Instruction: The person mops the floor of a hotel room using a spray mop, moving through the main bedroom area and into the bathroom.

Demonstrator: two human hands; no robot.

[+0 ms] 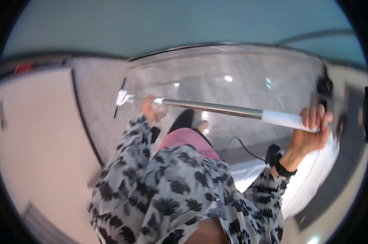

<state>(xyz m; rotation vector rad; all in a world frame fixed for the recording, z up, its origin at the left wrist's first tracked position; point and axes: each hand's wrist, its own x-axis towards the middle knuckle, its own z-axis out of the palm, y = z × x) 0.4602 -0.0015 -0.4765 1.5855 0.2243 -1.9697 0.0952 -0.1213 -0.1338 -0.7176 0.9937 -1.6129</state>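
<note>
A metal pole (214, 108) with a white sleeve (281, 118) at its right end lies across the view in front of my body. My right hand (313, 129) is wrapped around the white sleeve near its end. At the other end, my left hand (149, 109) holds the pole by a white fitting (157, 101). Just left of that hand is a narrow dark bar with a white bracket (122, 97), like a squeegee head. Blur hides whether it is joined to the pole or apart from it.
Grey, shiny floor (202, 70) with light reflections spreads ahead, up to a blue-green wall (184, 24). A pale panel (34, 122) with a dark edge stands at left. White cloth-like material (309, 180) lies at right. A thin black cable (248, 150) runs near my right wrist.
</note>
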